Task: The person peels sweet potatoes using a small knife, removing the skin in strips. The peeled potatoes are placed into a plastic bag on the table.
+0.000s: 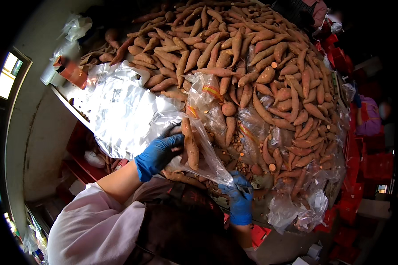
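A long sweet potato (190, 145) stands nearly upright at a clear plastic bag (209, 150). My left hand (161, 152), in a blue glove, holds this root from its left side, with part of the fingers hidden. In another blue glove, my right hand (238, 195) pinches the gathered lower right edge of the bag and pulls the film taut. More roots show dimly through the film. Just left of the bag lies a stack of flat, clear plastic bags (119, 106) with printed labels, bright with glare.
A large heap of sweet potatoes (215, 46) covers the table beyond my hands. Filled plastic bags (215, 116) lie among chips and cut ends. Crumpled film (298, 208) sits at the near right edge. Red crates (378, 162) and a person in purple (368, 114) are to the right.
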The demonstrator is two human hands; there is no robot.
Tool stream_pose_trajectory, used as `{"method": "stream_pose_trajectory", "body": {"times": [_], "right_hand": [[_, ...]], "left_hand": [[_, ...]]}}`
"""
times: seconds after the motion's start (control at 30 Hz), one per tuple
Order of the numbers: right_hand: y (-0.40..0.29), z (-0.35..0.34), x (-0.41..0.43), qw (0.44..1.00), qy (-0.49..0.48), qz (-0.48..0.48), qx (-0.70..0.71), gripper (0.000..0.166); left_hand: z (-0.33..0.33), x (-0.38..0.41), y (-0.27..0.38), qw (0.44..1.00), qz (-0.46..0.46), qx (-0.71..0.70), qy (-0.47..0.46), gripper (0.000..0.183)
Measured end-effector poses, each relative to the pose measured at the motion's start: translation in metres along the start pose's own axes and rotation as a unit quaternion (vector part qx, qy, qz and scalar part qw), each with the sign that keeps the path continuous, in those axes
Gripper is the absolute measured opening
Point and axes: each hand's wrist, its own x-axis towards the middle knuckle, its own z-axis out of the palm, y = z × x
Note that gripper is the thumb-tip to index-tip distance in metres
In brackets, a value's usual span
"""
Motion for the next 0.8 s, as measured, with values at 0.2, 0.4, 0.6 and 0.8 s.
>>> {"method": "stream_pose_trajectory", "body": {"times": [0.2,0.4,0.6,0.8], "right_hand": [[0.012,-0.001,-0.003,0.999,0.005,-0.003,-0.044,0.018],[-0.007,0.013,0.011,0.993,0.001,-0.099,-0.07,0.013],[0.028,-0.037,0.011,0.978,-0.004,0.103,0.181,0.009],[0.035,-0.195,0.028,0.756,0.485,-0.143,-0.416,0.023]], "left_hand": [[0.002,-0.018,0.054,0.926,0.277,0.251,0.054,0.064],[0.028,-0.046,0.081,0.774,0.372,0.512,0.008,0.046],[0.007,-0.045,0.102,0.683,0.327,0.653,0.025,0.013],[0.036,-0.065,0.113,0.848,0.372,0.363,-0.103,0.041]]}}
